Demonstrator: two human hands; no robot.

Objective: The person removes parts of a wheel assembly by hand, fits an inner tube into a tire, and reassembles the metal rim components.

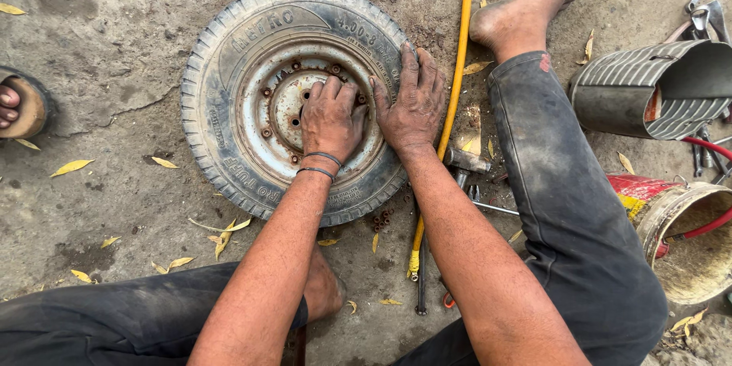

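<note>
A small worn tyre [229, 69] lies flat on the concrete, mounted on a pale blue rusty rim [267, 80] with several rusted bolts around its hub. My left hand [329, 120] rests knuckles-up on the rim's centre, fingers curled, with two dark bands on the wrist. Beside it, my right hand [412, 103] presses flat on the right side of the tyre and rim edge, fingers spread. I cannot see anything held in either hand.
A yellow hose [455, 84] runs past the tyre's right side. Hammer head [467, 160] and loose tools lie near my right leg. A grey metal can [656, 91] and a red-and-yellow bucket [686, 244] sit at right. Someone's sandalled toes [11, 103] show at left.
</note>
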